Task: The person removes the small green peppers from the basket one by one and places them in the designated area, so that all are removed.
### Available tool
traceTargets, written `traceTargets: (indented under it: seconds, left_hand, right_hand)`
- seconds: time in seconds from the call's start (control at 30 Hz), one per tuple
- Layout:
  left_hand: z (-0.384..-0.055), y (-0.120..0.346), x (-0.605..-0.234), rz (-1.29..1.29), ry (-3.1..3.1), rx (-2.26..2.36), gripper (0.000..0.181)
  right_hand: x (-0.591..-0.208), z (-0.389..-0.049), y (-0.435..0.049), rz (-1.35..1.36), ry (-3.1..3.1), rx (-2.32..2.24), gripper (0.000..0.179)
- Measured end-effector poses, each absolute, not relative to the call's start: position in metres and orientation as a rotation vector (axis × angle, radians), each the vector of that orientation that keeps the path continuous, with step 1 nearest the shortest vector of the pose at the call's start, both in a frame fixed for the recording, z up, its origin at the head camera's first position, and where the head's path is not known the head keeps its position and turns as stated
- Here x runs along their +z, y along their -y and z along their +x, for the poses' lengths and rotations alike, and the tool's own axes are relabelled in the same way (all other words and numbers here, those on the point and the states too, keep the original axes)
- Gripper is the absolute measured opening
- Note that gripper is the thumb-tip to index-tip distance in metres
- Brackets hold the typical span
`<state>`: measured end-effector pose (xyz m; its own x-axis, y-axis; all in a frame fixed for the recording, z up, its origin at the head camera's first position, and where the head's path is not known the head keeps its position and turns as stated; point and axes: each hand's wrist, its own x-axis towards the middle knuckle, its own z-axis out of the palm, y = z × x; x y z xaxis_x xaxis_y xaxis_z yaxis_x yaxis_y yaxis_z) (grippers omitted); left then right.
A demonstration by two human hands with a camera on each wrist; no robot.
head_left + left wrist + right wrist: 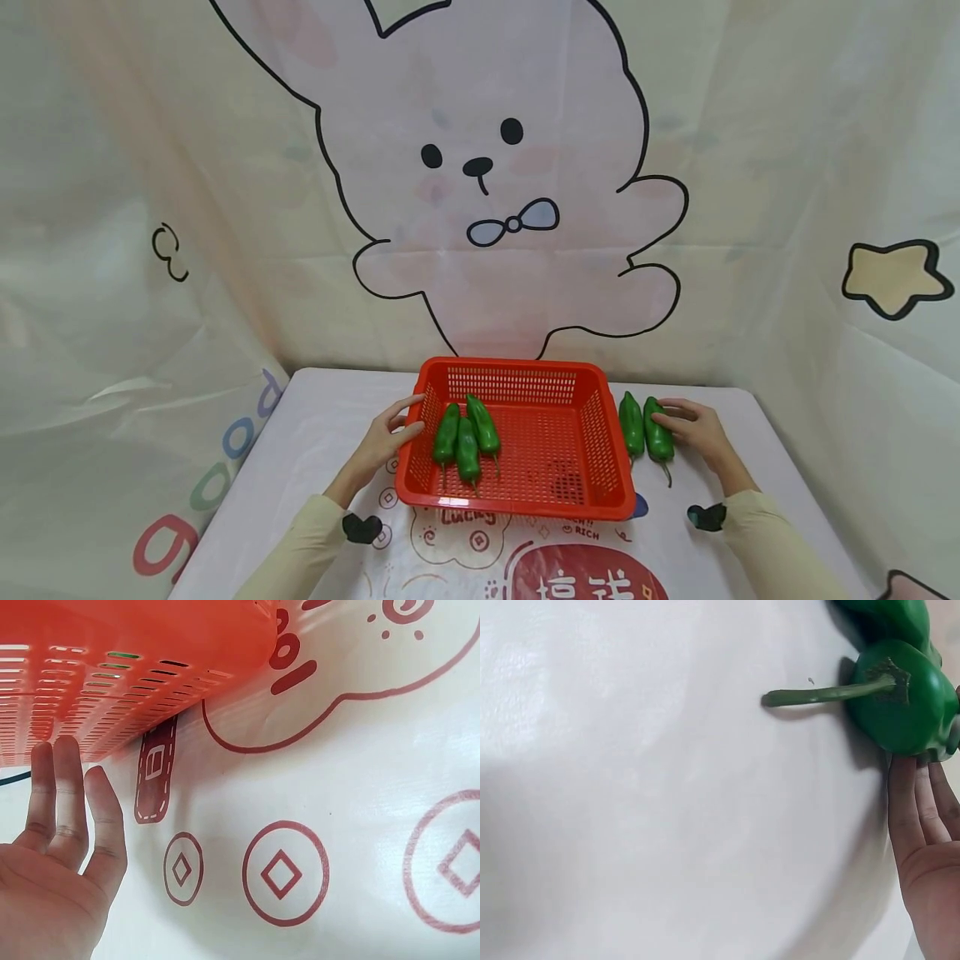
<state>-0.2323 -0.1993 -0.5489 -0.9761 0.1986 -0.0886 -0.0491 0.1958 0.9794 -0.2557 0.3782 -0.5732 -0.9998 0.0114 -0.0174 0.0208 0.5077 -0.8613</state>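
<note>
- Faces a wall sheet [487, 283] drawn with a big cartoon animal, behind a white table [330, 417].
- Has a red basket [536, 437] around the middle of the table, one long side toward the body.
- Stretches both arms forward, left sleeve [300, 546] slanting in from the lower left, right sleeve [780, 546] from the lower right.
- Sets the left hand [378, 439] at the basket's left rim, thumb and forefinger spread apart; in the left wrist view, reaches up with straight fingers [69, 795], tips at the outer wall.
- Reaches in from the right with the right hand [701, 429], fingers long and nearly straight, touching the outer pepper [659, 433] on the table; cannot tell whether pinching it.
- Has three peppers [467, 450] lying close together in the basket's left half, stems toward the body.
- Has the inner pepper [632, 425] between the outer pepper and the basket, just beside both.
- Shows the outer pepper's stem [810, 696] pointing away from the fingers in the right wrist view.
</note>
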Motion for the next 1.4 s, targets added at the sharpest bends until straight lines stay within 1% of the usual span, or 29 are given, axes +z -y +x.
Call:
traceTargets:
  seconds: [0.33, 0.6, 0.73, 0.9, 1.03, 1.23, 1.4]
  left_hand:
    - [-0.233, 0.197, -0.549, 0.144, -2.257, 1.875, 0.058]
    - [-0.231, 0.196, -0.548, 0.127, -2.288, 1.865, 0.057]
    - [-0.231, 0.197, -0.549, 0.144, -2.299, 1.869, 0.057]
    - [-0.231, 0.198, -0.549, 0.143, -2.293, 1.868, 0.056]
    - [-0.231, 0.199, -0.548, 0.127, -2.290, 1.862, 0.057]
    - [-0.231, 0.197, -0.547, 0.118, -2.279, 1.859, 0.058]
    - [-0.231, 0.197, -0.547, 0.129, -2.280, 1.857, 0.058]
  right_hand:
    - [-0.577, -0.257, -0.378, 0.075, -2.707, -1.570, 0.060]
    - [-0.571, -0.251, -0.388, 0.025, -2.711, -1.601, 0.063]
    - [-0.567, -0.246, -0.392, 0.035, -2.748, -1.560, 0.061]
    - [-0.562, -0.240, -0.395, -0.008, -2.769, -1.568, 0.054]
    - [-0.560, -0.237, -0.396, -0.037, -2.771, -1.612, 0.051]
    - [-0.559, -0.233, -0.394, -0.053, -2.748, -1.704, 0.051]
    - [-0.556, -0.232, -0.387, -0.092, -2.769, -1.808, 0.043]
